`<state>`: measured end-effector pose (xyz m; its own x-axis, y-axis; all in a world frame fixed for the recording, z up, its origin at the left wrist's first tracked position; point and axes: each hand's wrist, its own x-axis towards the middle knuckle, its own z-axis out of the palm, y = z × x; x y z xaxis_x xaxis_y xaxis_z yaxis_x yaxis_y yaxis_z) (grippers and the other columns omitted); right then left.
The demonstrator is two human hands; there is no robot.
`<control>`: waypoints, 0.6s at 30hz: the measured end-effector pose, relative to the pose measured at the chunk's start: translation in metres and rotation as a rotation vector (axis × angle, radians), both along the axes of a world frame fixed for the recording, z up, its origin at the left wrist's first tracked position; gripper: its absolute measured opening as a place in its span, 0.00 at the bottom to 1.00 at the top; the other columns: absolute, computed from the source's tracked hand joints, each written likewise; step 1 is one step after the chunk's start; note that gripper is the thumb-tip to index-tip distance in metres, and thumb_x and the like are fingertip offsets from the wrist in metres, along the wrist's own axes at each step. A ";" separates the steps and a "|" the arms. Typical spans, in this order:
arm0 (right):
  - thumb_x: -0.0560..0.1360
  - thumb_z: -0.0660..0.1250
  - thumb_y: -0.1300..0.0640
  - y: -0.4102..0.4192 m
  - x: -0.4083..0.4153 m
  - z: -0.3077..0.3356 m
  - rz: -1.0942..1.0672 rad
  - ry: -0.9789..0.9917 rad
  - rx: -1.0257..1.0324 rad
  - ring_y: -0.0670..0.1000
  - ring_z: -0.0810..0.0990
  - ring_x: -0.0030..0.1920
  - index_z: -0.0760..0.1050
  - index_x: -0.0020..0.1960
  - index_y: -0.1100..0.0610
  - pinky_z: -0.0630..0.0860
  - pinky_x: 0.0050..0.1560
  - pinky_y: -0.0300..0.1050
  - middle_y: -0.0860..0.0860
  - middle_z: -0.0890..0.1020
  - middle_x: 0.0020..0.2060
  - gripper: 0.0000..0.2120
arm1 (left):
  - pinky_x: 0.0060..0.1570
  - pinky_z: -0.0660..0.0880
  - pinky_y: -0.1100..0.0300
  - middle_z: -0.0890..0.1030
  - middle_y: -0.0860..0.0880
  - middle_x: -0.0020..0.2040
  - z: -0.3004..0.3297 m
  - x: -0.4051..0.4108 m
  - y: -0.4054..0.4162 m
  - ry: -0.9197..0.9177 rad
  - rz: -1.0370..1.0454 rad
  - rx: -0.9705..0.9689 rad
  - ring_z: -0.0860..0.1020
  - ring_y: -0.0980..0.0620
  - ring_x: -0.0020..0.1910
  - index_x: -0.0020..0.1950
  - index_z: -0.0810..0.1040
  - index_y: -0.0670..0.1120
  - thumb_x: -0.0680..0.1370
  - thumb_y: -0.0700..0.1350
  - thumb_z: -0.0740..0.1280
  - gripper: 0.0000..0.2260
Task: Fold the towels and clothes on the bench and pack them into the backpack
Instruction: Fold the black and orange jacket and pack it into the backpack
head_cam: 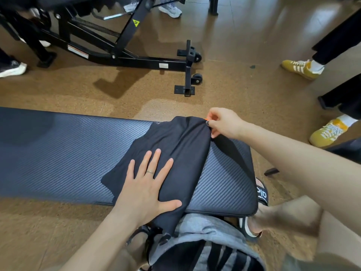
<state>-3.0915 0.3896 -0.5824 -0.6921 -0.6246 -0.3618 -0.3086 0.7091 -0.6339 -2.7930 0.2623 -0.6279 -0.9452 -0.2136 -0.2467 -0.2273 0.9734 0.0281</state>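
A black garment [181,145] lies across the right end of the dark padded bench [64,153], its near edge hanging over the front. My left hand [148,184] lies flat on the garment with straight fingers, pressing it down. My right hand [222,122] pinches the garment's far corner, where a small orange tag shows. A grey backpack [205,245] with black straps sits on the floor below the bench, between my legs.
A black metal gym bench frame [121,47] with wheels stands on the cork floor beyond the bench. People's feet in yellow sneakers [300,68] stand at the right, and other shoes at the far left and top. My sandalled foot [259,194] is by the bench's right end.
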 end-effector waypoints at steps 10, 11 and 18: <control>0.78 0.61 0.60 0.010 0.053 -0.003 -0.046 0.404 -0.029 0.59 0.75 0.62 0.69 0.71 0.57 0.72 0.64 0.54 0.57 0.73 0.64 0.21 | 0.76 0.45 0.34 0.28 0.48 0.80 0.006 -0.002 0.004 0.004 0.209 0.044 0.31 0.46 0.80 0.79 0.29 0.60 0.70 0.79 0.34 0.42; 0.79 0.63 0.58 0.011 0.075 -0.003 0.036 0.435 -0.080 0.59 0.74 0.65 0.68 0.73 0.57 0.71 0.66 0.55 0.57 0.73 0.67 0.23 | 0.76 0.46 0.36 0.30 0.48 0.81 0.010 -0.002 0.003 0.004 0.253 0.057 0.34 0.45 0.81 0.80 0.30 0.60 0.71 0.79 0.34 0.42; 0.81 0.54 0.38 0.022 0.198 -0.017 0.397 0.548 -0.013 0.58 0.55 0.80 0.57 0.81 0.46 0.52 0.79 0.58 0.55 0.59 0.80 0.31 | 0.60 0.71 0.42 0.70 0.39 0.69 0.032 0.011 -0.044 0.182 0.742 0.304 0.72 0.36 0.66 0.78 0.59 0.47 0.77 0.67 0.63 0.37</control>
